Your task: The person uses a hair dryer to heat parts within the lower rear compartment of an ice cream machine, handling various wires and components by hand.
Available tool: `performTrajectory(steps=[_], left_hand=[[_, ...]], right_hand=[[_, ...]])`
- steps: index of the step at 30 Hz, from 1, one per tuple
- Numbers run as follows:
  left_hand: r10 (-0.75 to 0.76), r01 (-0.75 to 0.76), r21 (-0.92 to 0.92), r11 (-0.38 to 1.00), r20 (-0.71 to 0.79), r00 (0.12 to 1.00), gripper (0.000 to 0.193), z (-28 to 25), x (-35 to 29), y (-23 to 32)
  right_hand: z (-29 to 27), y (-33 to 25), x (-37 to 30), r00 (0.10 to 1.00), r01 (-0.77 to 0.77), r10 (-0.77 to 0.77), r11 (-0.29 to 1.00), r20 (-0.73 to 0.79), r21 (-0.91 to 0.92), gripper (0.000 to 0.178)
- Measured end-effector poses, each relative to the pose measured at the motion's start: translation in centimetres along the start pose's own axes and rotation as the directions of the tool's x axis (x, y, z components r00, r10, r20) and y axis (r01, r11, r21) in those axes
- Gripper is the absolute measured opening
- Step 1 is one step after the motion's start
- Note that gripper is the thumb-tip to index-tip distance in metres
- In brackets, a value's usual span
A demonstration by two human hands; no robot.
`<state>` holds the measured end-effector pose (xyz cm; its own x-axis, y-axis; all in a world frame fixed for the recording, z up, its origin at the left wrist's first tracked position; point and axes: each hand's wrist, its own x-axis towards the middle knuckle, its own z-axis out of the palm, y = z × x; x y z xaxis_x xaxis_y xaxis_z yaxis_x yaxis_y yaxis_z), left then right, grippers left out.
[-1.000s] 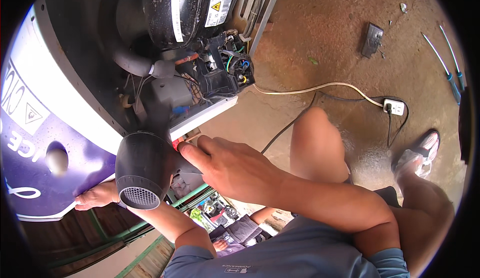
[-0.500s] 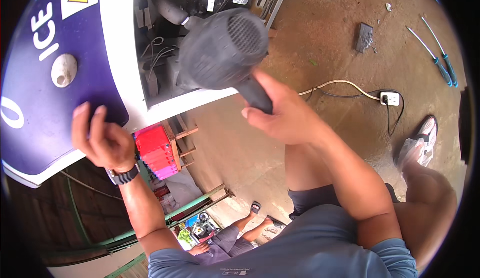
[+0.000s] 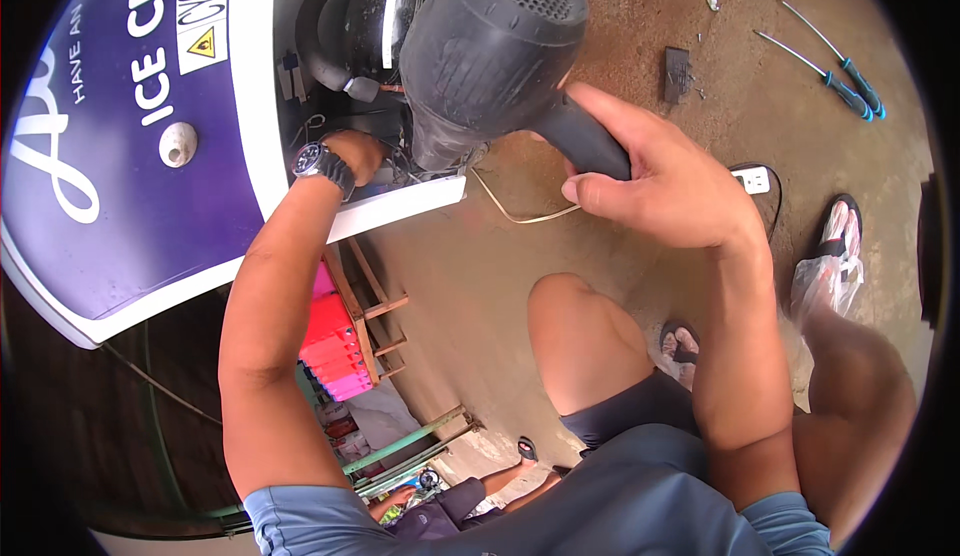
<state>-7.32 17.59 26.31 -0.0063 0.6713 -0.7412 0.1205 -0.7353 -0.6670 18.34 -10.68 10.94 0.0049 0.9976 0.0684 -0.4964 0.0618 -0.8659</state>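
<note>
A: Dryer (image 3: 490, 51) first: where is it?

B: In the right hand (image 3: 665, 191), which is closed around the black handle, thumb along the top. The barrel points away from that hand, into the open compartment of the freezer (image 3: 130, 156), right over the black compressor (image 3: 375, 21).

A: And the left hand (image 3: 362, 153)?

B: It reaches into the same compartment, just below the dryer's nozzle. The watch (image 3: 320, 164) shows at the wrist, but the fingers are hidden among the wiring, so I cannot tell whether they grip anything.

A: What could go wrong?

B: I'd judge heat the main worry. The nozzle sits very near the left hand and the wires; if it is blowing hot, holding it there could scorch skin or soften insulation.

A: Anything beyond the right hand?

B: A cord (image 3: 520, 211) runs under it across the floor toward a white socket strip (image 3: 752, 178), close to a sandalled foot (image 3: 835, 236). A snag there could jerk the dryer. Two screwdrivers (image 3: 835, 66) lie well beyond.
</note>
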Motion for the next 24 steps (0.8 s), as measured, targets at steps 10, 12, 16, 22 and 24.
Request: performTrajectory(steps=[10,12,16,22,24], left_hand=[[0.097,-0.083,-0.142,0.986,0.095,0.991,0.054,-0.1,1.5,-1.1],[0.277,-0.290,0.039,0.956,0.200,0.940,0.048,0.1,2.4,-1.5],[-0.091,0.103,-0.100,0.990,0.120,0.989,0.065,0.8,2.1,0.7],[-0.166,0.171,-0.328,0.929,0.043,0.985,0.063,4.2,2.0,-0.1],[-0.185,0.179,-0.347,0.921,0.017,0.983,0.063,5.0,2.2,-0.3]], right_hand=[[-2.9,0.1,-0.1,0.997,-0.034,0.039,0.997,0.073,-0.071,0.053],[-3.0,-0.2,0.5,0.995,-0.048,0.053,0.997,0.085,-0.055,0.053],[-3.9,-0.2,1.7,0.990,-0.097,0.105,0.991,0.097,-0.089,0.054],[-4.2,-0.7,3.8,0.965,-0.120,0.128,0.992,0.229,-0.047,0.060],[-3.9,-0.1,4.4,0.956,-0.113,0.126,0.992,0.265,-0.065,0.061]])
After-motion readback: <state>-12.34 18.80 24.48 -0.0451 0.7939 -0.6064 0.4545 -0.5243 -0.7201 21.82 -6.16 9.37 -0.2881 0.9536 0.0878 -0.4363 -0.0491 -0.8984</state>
